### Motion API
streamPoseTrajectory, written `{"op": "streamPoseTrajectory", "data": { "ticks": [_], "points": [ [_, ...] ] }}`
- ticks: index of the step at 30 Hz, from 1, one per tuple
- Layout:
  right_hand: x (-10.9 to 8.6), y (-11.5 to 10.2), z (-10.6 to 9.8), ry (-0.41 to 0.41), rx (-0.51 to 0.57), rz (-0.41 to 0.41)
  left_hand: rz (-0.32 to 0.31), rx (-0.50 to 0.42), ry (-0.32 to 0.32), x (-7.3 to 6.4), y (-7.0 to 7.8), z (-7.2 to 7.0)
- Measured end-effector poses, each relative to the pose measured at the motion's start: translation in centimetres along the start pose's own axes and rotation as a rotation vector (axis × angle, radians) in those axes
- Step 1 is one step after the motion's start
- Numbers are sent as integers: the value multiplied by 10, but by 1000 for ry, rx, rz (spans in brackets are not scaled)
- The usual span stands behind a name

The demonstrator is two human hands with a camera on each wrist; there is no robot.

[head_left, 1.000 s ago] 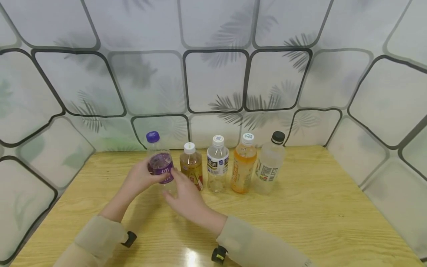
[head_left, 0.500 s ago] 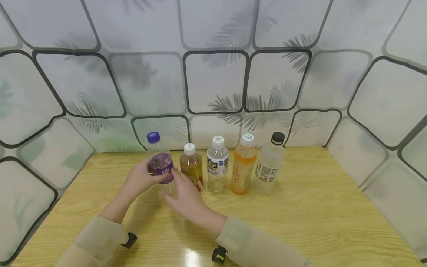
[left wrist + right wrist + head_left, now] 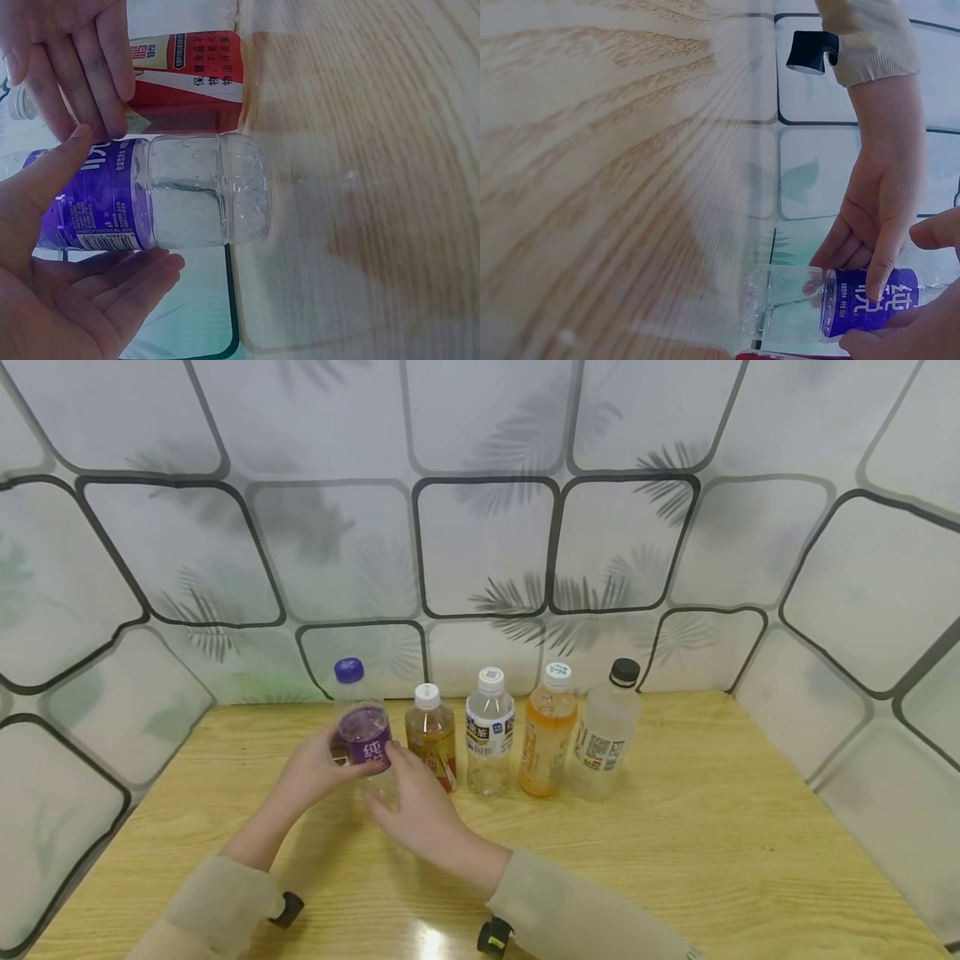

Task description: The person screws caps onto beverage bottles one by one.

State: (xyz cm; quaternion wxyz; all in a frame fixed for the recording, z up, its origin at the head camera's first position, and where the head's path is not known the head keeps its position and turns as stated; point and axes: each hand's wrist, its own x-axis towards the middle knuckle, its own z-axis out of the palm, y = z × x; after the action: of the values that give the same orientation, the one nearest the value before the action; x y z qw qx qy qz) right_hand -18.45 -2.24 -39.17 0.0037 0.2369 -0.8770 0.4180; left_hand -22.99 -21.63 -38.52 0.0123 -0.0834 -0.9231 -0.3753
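A clear plastic water bottle (image 3: 365,737) with a purple label and cap stands upright at the left end of a bottle row. My left hand (image 3: 318,766) holds it around the label from the left, with the thumb across the front and fairly straight fingers behind, as the left wrist view shows. My right hand (image 3: 422,802) is at the bottle's right side, its fingers straight and touching the label edge. In the left wrist view the right fingers (image 3: 81,82) reach between this bottle and a red-labelled drink bottle (image 3: 191,86).
To the right stand a white-labelled bottle (image 3: 490,735), an orange-tinted bottle (image 3: 549,735) and a black-capped bottle (image 3: 607,731). They share a wood-grain table (image 3: 675,860) with a patterned wall (image 3: 480,543) behind. Black wrist-worn devices show below both sleeves.
The water bottle has shifted slightly right, and more of its label lettering shows. My left hand's thumb sits a little lower on the label. The right hand has barely moved.
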Motion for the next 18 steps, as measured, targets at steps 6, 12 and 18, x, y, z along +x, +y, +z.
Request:
{"op": "streamPoseTrajectory", "data": {
  "ticks": [6, 12, 18],
  "points": [
    [-6, 1, -4, -17, -12, 13, 6, -20, -26, -5, -4, 1],
    [-20, 8, -10, -47, -43, -5, -14, -31, -51, -12, -6, 1],
    [-37, 17, -18, -85, -94, 23, -51, 28, -95, -20, -8, -2]
  ]
}}
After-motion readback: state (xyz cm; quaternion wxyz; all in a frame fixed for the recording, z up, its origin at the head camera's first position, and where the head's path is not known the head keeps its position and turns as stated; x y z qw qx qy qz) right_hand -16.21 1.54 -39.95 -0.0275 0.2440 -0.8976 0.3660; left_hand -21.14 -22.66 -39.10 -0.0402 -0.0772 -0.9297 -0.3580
